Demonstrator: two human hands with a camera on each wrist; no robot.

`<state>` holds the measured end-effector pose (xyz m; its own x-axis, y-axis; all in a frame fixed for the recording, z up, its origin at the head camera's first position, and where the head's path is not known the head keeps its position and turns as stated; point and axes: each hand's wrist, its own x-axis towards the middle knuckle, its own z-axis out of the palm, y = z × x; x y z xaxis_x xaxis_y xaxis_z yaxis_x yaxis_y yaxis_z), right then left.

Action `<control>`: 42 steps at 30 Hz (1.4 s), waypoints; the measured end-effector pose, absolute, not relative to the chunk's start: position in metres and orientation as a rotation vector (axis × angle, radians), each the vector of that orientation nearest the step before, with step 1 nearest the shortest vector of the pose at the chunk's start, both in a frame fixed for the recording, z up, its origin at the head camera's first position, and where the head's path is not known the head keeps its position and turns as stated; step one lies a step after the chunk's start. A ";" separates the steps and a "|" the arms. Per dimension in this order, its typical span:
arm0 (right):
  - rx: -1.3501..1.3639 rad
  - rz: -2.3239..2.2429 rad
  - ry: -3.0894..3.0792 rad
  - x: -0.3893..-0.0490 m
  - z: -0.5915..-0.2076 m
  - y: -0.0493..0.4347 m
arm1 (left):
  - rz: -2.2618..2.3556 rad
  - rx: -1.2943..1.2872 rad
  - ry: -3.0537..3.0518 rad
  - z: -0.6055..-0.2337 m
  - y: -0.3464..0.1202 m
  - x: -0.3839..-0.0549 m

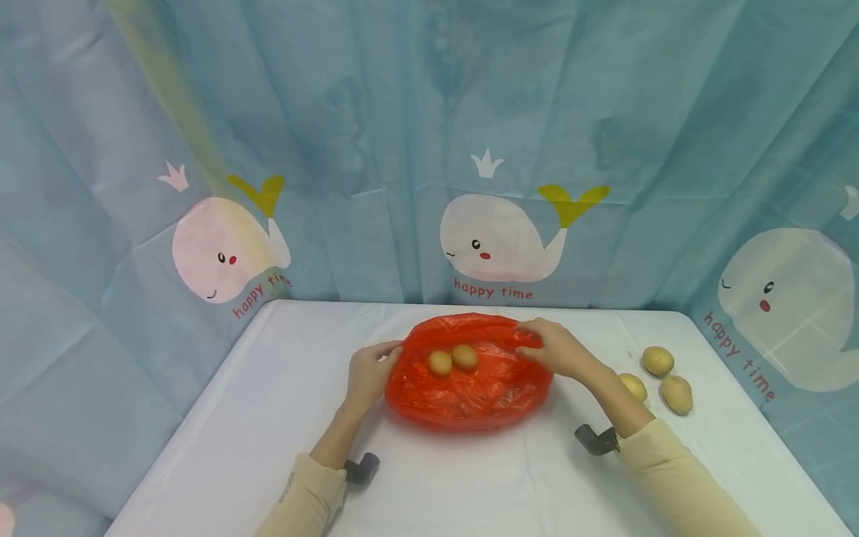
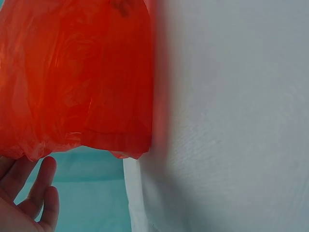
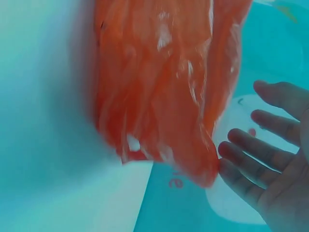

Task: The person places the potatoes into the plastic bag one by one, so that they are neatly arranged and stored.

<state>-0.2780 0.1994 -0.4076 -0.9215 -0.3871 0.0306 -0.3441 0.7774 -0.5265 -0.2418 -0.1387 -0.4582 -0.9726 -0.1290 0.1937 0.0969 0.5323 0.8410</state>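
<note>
A red plastic bag [image 1: 470, 403] lies on the white table with its mouth spread. Two potatoes [image 1: 464, 357] show side by side in its opening. At the bag's left edge, my left hand [image 1: 367, 377] pinches the plastic between thumb and fingertips; the left wrist view shows the other fingers [image 2: 35, 195] loose below the bag [image 2: 91, 77]. My right hand [image 1: 555, 349] is at the right end of the opening. Its fingers are spread and fairly straight in the right wrist view, with a fingertip at the edge of the bag [image 3: 154, 92].
On the table's right side lie three more potatoes: one [image 1: 658, 361] at the back, one [image 1: 676, 394] in front, and one [image 1: 632, 387] partly behind my right forearm. A blue curtain [image 1: 376, 149] with whale prints hangs behind the white table [image 1: 268, 418].
</note>
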 end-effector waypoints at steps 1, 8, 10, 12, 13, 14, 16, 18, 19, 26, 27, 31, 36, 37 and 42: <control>-0.589 -0.835 2.893 -0.277 -0.407 0.203 | -1.419 0.032 -2.541 -0.458 -0.139 -0.242; -0.577 -0.857 2.925 -0.270 -0.403 0.226 | -1.415 0.018 -2.538 -0.460 -0.139 -0.243; -0.568 -0.858 2.935 -0.268 -0.402 0.232 | -1.412 0.012 -2.539 -0.461 -0.140 -0.243; -0.563 -0.864 2.949 -0.266 -0.401 0.237 | -1.411 0.011 -2.540 -0.462 -0.140 -0.243; -0.564 -0.864 2.959 -0.265 -0.400 0.239 | -1.411 0.013 -2.540 -0.462 -0.140 -0.243; -0.562 -0.868 2.966 -0.264 -0.399 0.242 | -1.412 0.014 -2.539 -0.462 -0.140 -0.243; -0.557 -0.875 2.981 -0.263 -0.399 0.246 | -1.417 0.018 -2.539 -0.463 -0.141 -0.243; -0.549 -0.879 2.993 -0.261 -0.399 0.250 | -1.421 0.023 -2.537 -0.463 -0.141 -0.243; -0.549 -0.879 2.999 -0.260 -0.399 0.252 | -1.419 0.022 -2.538 -0.463 -0.142 -0.243; -0.537 -0.850 3.035 -0.255 -0.402 0.268 | -1.410 0.008 -2.536 -0.463 -0.141 -0.242; -0.535 -0.850 3.036 -0.253 -0.402 0.270 | -1.414 0.008 -2.535 -0.463 -0.141 -0.243; -0.520 -0.851 3.046 -0.250 -0.403 0.279 | -1.432 0.013 -2.535 -0.462 -0.141 -0.242; -0.484 -0.833 3.062 -0.246 -0.405 0.289 | -1.437 0.017 -2.535 -0.462 -0.141 -0.241; -0.474 -0.828 3.062 -0.245 -0.405 0.290 | -1.438 0.015 -2.533 -0.462 -0.141 -0.241; -0.405 -0.798 3.045 -0.241 -0.406 0.296 | -1.434 0.005 -2.528 -0.462 -0.141 -0.241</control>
<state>-0.2415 0.2960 -0.4059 -0.9669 -0.2365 0.0954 -0.2529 0.8411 -0.4781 -0.2408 -0.1414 -0.4617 -0.9724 -0.1183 0.2011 0.1120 0.5199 0.8469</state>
